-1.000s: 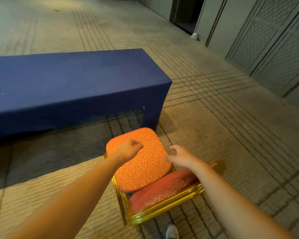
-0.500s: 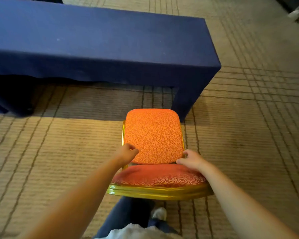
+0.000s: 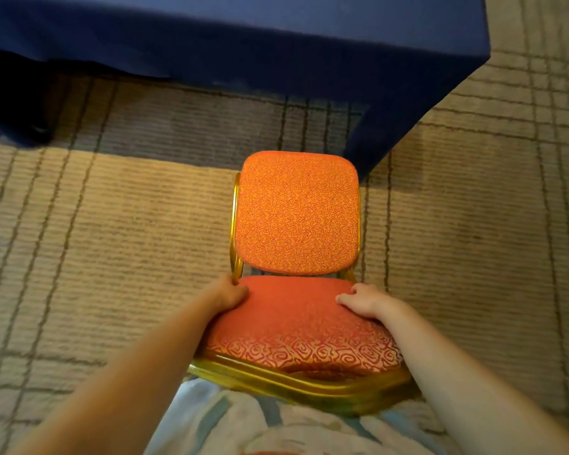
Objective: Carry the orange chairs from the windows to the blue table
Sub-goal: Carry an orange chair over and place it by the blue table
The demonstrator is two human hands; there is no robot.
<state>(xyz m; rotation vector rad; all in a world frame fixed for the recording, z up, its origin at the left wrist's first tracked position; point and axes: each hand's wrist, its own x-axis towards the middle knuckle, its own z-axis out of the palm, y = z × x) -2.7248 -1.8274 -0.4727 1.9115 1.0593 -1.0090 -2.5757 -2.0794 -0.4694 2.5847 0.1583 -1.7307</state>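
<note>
Fingers (image 3: 358, 289) gripping orange chair (image 3: 296, 215), tips hidden

The setting was a banquet or function hall. The chair (image 3: 296, 215) under the grip was a banquet type, with a gold-coloured metal frame and orange scroll-patterned upholstery. Directly ahead of the grip stood a long table (image 3: 276, 44) covered by a fitted blue cloth that hung toward the floor. Beige carpet (image 3: 112, 241) with a dark line grid extended on all sides of the grip.
</note>
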